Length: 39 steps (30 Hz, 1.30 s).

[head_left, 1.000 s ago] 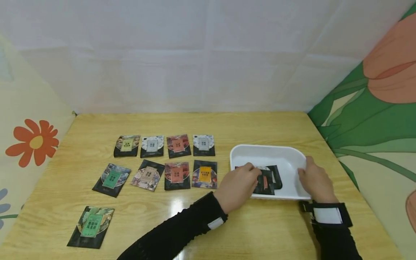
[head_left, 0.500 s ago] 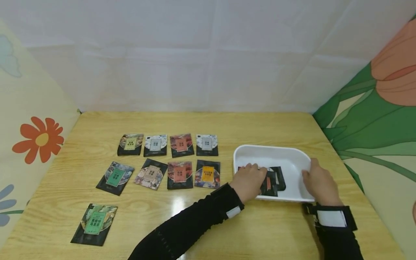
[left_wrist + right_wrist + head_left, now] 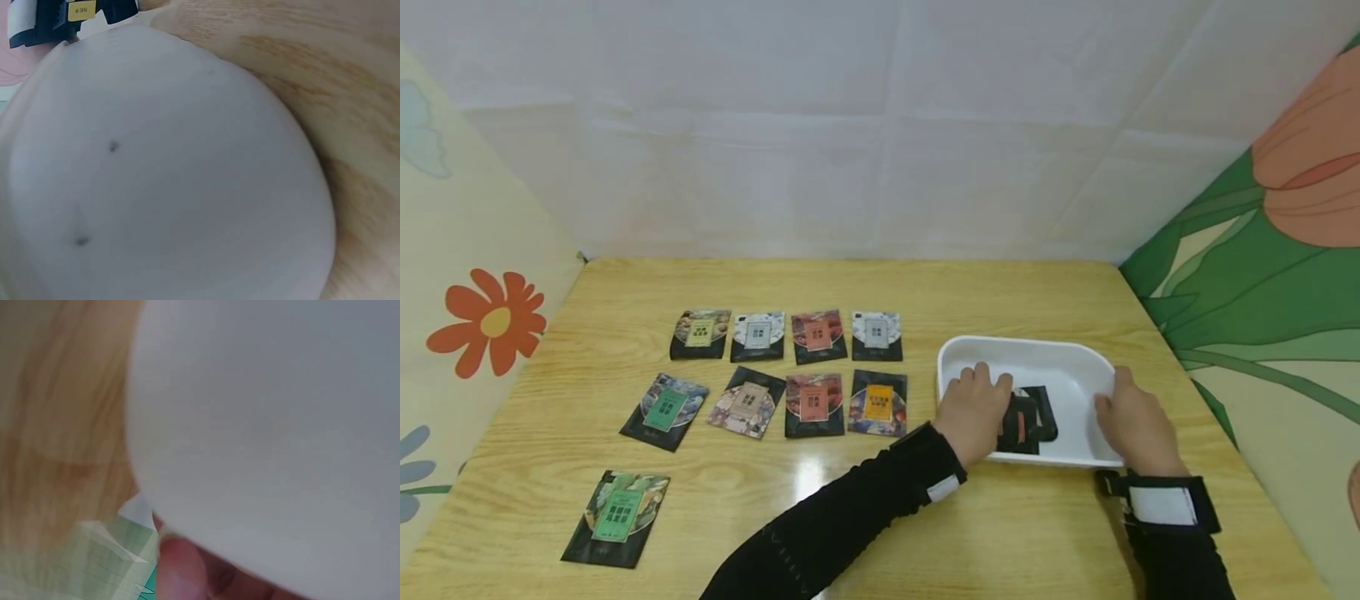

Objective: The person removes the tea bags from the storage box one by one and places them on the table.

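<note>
A white plastic tray (image 3: 1078, 408) stands on the right half of the table. My right hand (image 3: 1138, 425) grips its right end, thumb over the rim and fingers outside; in the right wrist view its fingertips (image 3: 181, 572) show below the tray wall. My left hand (image 3: 976, 412) reaches over the near left side of the tray, fingers bent down inside beside several dark sachets (image 3: 1026, 421). The back of the hand hides its fingertips, so I cannot tell whether they pinch a sachet. The left wrist view shows mostly the white tray wall (image 3: 187, 162).
Left of the tray, flat sachets lie in two rows, among them an orange-labelled sachet (image 3: 877, 403) and a grey-labelled sachet (image 3: 876, 335). A green-labelled sachet (image 3: 616, 518) lies alone at the front left. A white sheet (image 3: 850, 150) hangs behind the table (image 3: 1000, 292).
My left hand has shifted slightly right within the tray, and its fingers have lifted and spread a little. My right hand stays on the rim. The whole head view has shifted slightly.
</note>
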Tool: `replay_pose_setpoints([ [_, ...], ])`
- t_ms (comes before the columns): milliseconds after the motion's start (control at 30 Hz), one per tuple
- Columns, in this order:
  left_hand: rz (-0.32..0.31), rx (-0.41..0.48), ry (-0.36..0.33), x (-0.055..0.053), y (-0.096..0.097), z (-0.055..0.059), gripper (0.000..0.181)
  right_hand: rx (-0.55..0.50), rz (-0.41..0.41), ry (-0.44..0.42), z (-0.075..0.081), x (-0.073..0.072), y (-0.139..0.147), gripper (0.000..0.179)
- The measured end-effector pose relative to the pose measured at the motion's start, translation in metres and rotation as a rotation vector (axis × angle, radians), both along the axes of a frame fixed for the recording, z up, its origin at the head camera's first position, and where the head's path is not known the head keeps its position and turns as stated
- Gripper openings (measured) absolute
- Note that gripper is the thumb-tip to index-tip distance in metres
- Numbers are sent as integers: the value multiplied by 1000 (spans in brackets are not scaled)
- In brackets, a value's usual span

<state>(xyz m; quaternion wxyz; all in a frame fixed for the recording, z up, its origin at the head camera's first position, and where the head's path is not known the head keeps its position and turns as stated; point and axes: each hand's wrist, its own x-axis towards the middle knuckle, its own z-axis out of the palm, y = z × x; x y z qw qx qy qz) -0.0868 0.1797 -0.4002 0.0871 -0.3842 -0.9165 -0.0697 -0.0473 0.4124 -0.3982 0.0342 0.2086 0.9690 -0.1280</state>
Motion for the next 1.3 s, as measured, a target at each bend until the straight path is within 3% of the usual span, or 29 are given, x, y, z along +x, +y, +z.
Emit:
replay_pose_setpoints([
  [167, -5, 40, 23, -4, 1, -2, 33, 0, 0, 6, 0, 0, -1, 54],
  [367, -51, 87, -81, -9, 0, -3, 30, 5, 13, 25, -1, 1, 0, 53],
  [733, -67, 171, -201, -14, -6, 3, 66, 10, 24, 39, -3, 2, 1, 53],
  [1100, -135, 265, -308, -20, -26, 13, 20, -2, 38, 39, -4, -1, 2, 54],
  [1300, -151, 440, -482, -25, -41, 20, 16, 2, 46, 46, -2, 1, 2, 54],
])
